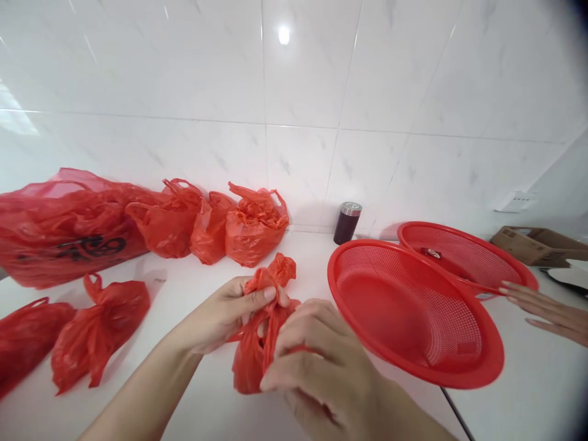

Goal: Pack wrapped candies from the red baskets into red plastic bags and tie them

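Between my two hands is a red plastic bag [248, 367] with a filled lower part resting at the table's front. My left hand [239, 309] pinches the bag's gathered neck, thumb on top. My right hand [321, 361] is curled over the bag's right side, fingers bent around a handle loop; its fingertips are partly hidden. A crumpled red end [282, 268] of plastic sticks out beyond my left fingers. What the bag contains cannot be seen. To the left lies a knotted red bag [103, 327], with another red bag [34, 337] beside it.
Several filled red bags [257, 229] line the wall, beside a large red bag [68, 239] with black print. A dark tumbler [348, 223] stands behind two red plastic baskets [487, 367]. Another person's hand [546, 312] touches the farther basket's rim. A cardboard box [528, 242] is at far right.
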`<state>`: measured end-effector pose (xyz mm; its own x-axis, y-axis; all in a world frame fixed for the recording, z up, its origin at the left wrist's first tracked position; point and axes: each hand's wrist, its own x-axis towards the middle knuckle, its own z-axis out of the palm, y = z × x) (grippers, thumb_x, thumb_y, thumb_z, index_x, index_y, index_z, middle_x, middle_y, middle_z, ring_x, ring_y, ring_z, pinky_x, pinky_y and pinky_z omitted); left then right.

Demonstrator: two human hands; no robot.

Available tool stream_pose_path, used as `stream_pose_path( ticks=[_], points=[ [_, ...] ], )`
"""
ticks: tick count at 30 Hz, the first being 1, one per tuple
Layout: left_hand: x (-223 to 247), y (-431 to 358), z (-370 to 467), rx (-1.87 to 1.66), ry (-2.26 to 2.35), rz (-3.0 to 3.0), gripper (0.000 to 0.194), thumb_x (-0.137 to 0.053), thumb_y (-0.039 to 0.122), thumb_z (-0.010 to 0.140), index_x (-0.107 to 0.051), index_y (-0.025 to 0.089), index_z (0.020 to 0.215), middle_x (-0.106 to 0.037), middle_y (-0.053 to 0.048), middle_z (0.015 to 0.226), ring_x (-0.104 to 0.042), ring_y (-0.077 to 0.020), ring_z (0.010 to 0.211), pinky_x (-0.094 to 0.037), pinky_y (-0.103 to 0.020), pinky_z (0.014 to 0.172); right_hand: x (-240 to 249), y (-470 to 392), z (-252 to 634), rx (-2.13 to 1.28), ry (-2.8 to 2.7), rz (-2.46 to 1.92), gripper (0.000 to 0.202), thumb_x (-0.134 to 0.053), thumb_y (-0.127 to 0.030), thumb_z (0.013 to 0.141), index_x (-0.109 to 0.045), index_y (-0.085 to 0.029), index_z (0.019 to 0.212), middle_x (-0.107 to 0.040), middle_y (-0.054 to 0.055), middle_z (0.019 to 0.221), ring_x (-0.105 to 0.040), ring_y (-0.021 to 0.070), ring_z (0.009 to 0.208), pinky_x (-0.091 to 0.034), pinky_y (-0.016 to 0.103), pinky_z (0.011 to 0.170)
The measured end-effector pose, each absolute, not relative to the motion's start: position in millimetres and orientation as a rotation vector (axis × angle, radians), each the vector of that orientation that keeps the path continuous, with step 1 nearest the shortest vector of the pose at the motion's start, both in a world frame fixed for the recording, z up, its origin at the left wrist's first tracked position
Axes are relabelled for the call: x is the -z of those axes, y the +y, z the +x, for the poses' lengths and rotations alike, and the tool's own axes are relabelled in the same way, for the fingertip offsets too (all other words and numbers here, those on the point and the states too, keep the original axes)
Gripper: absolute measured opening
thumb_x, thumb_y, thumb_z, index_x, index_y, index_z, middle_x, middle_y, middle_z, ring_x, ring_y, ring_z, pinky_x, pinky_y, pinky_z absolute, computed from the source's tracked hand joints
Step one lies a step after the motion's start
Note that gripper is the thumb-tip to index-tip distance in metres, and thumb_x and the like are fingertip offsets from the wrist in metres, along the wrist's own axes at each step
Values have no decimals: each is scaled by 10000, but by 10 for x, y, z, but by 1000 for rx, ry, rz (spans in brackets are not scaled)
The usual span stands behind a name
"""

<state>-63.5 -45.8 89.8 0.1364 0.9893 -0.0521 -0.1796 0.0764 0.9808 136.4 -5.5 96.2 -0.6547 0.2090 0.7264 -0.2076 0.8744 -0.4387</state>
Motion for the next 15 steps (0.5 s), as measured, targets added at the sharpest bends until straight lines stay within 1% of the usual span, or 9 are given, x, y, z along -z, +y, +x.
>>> stream_pose_path(
  ticks=[1, 3, 4, 6, 8, 10, 13, 14, 15],
  points=[
    [-901, -468, -648, -1116, 1031, 1145, 179, -649, 312, 813, -637, 139, 765, -582, -4, 618, -506, -94, 533, -389, -196, 510, -943, -57, 1347, -637, -2188, 19, 174, -552, -106, 850, -624, -215, 965, -608, 42, 1018, -561, 170, 985, -447, 337, 930],
    [-888, -482, -644, -1060, 1123, 1280, 23, -633, 148, 753, -615, 156, 743, -570, 21, 636, -477, -84, 547, -368, -194, 524, -878, 16, 1279, -795, -2114, -74, 228, -547, -194, 890, -606, -233, 1107, -551, 68, 1194, -513, 198, 1130, -419, 358, 991],
    [-870, -483, -629, -1036, 1205, 1361, 89, -588, 81, 725, -598, 169, 733, -554, 35, 635, -460, -82, 548, -352, -193, 523, -830, 78, 1230, -918, -2077, -156, 282, -516, -246, 922, -567, -248, 1200, -533, 70, 1232, -498, 200, 1161, -413, 362, 1002],
    [-813, -473, -587, -1017, 1456, 1578, 198, -486, 6, 670, -558, 188, 699, -530, 48, 632, -431, -88, 557, -323, -202, 522, -704, 208, 1113, -1159, -2027, -348, 354, -409, -332, 985, -475, -279, 1328, -579, 54, 1143, -532, 185, 1105, -426, 363, 980],
    [-730, -450, -551, -1063, 1756, 1824, 250, -425, -18, 625, -532, 199, 687, -549, 44, 673, -432, -101, 579, -324, -219, 540, -550, 306, 998, -1327, -1971, -492, 389, -331, -408, 1006, -460, -281, 1350, -603, 32, 972, -573, 177, 968, -452, 356, 918],
    [-637, -428, -533, -1181, 1970, 1964, 282, -394, -24, 606, -516, 208, 709, -585, 32, 751, -468, -110, 606, -342, -229, 559, -398, 354, 914, -1474, -1889, -553, 411, -346, -459, 994, -474, -283, 1343, -579, 12, 872, -573, 166, 865, -464, 341, 866],
    [-526, -425, -529, -1359, 1953, 1940, 310, -369, -34, 601, -508, 211, 731, -620, -2, 940, -578, -138, 765, -403, -237, 623, -243, 364, 873, -1725, -1808, -498, 434, -438, -460, 966, -429, -314, 1374, -553, -19, 810, -540, 131, 724, -470, 289, 740],
    [-508, -435, -528, -1387, 1896, 1894, 320, -371, -37, 603, -520, 213, 737, -619, -10, 998, -595, -149, 831, -422, -238, 647, -218, 359, 879, -1795, -1799, -459, 405, -462, -450, 957, -471, -305, 1335, -550, -24, 798, -523, 119, 689, -459, 268, 694],
    [-501, -451, -528, -1394, 1830, 1841, 334, -382, -37, 613, -547, 216, 754, -614, -17, 1049, -602, -161, 893, -439, -240, 674, -204, 352, 893, -1845, -1790, -428, 346, -480, -442, 949, -542, -281, 1249, -549, -24, 791, -506, 111, 666, -441, 250, 657]
  ],
)
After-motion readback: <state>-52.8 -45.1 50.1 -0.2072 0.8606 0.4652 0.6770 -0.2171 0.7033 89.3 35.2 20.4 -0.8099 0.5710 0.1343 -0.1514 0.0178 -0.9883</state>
